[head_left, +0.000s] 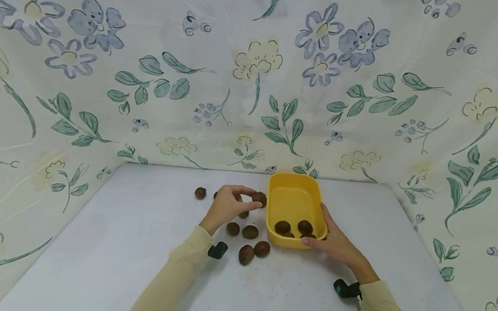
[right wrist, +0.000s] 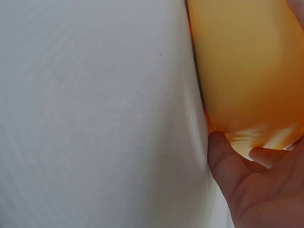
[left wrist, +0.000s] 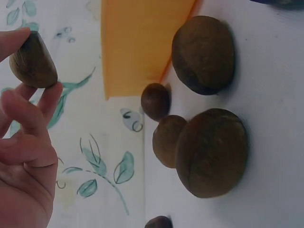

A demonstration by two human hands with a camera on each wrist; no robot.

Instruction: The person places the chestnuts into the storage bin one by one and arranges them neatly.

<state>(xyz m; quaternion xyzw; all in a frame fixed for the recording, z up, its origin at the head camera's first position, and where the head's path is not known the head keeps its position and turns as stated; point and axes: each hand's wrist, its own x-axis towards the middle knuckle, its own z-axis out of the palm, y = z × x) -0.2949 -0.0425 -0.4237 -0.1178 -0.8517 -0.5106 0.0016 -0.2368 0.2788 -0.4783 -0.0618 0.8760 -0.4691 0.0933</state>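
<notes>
The left hand (head_left: pixel 227 204) pinches a chestnut (head_left: pixel 260 198) just left of the yellow tub (head_left: pixel 296 198); the right hand (head_left: pixel 334 241) clasps its near right corner, fingers curled round. Four loose chestnuts (head_left: pixel 283 226) sit inside.

A white table (head_left: pixel 91 260) bears a yellow tub (head_left: pixel 294 198) and, beside it, loose brown nuts (head_left: pixel 250 232).

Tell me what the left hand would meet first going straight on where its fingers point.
Probably the facing side of the yellow container, with the chestnut pinched in the left hand getting there first; its height is hard to judge in the head view, so it might pass over the edge instead.
</notes>
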